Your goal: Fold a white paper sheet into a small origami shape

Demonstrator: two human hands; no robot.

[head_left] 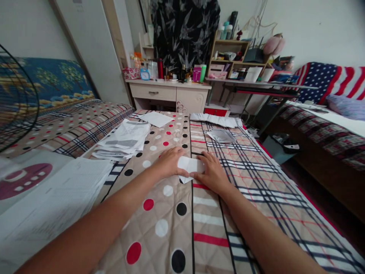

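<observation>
Both grips, left hand (170, 162) and right hand (212, 172), are holding folded white paper (191, 164) at its ends on the patterned bedspread (168, 245); printed sheets (59, 198) at left are bearing text too blurred to read

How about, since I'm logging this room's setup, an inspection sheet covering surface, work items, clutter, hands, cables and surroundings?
Surface: quilted bedspread, dots beside stripes and plaid.
Work items: small folded white paper between the hands.
Clutter: paper stack and nearer printed sheets on the left; long white bundle and plastic-looking packet farther off, on the right.
Hands: left hand and right hand touch opposite ends of the folded white paper; whether gripping or pressing, cannot tell.
Cables: thin cords against the wall above the shelves.
Surroundings: dresser with a crowded top beyond the bedspread; bin to the right.
</observation>
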